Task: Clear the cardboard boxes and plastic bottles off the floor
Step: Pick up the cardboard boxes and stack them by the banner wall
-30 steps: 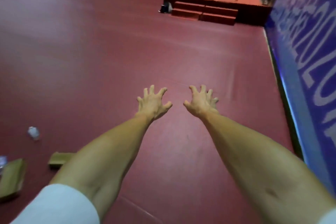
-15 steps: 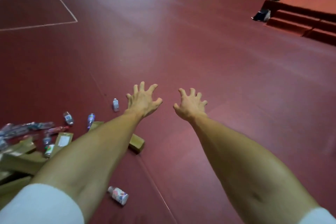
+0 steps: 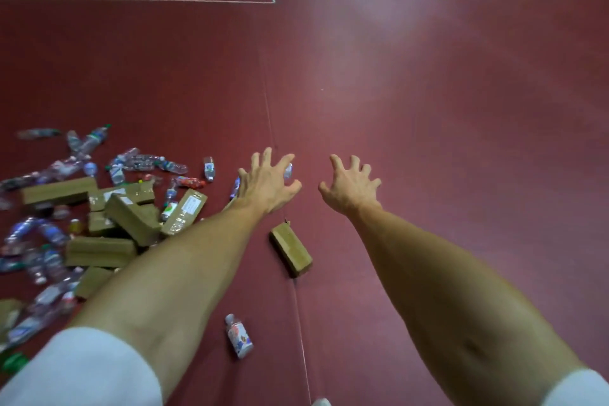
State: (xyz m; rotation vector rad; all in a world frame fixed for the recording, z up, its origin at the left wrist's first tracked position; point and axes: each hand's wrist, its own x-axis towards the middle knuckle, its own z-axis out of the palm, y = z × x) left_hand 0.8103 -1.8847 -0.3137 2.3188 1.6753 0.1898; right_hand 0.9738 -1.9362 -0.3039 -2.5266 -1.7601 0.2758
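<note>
1. Your arms stretch over a dark red sports floor marked with white lines.
2. Your left hand and right hand hover, fingers spread, holding nothing.
3. Closed cardboard boxes and plastic bottles lie heaped at left; a lone box and a small bottle lie between your forearms.

Only one view, from the person's head: it faces forward and down at the red floor well below, left hand and right hand mid-frame.
</note>
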